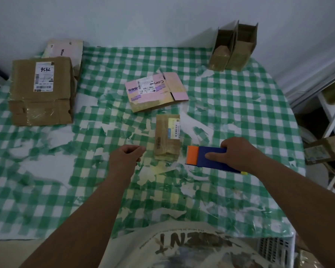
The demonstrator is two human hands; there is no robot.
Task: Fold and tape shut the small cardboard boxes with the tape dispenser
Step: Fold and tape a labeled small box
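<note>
Blue-and-orange plastic tape dispenser gripped by right hand.
Left hand curled, holding nothing, beside small taped brown cardboard box.

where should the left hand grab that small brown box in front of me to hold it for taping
Grip the small brown box across its long left side, near the middle, coming in from the left. It lies flat with its length running away from you, the left hand is already beside it and holds nothing, and the right hand holds the tape dispenser on the other side.
</note>
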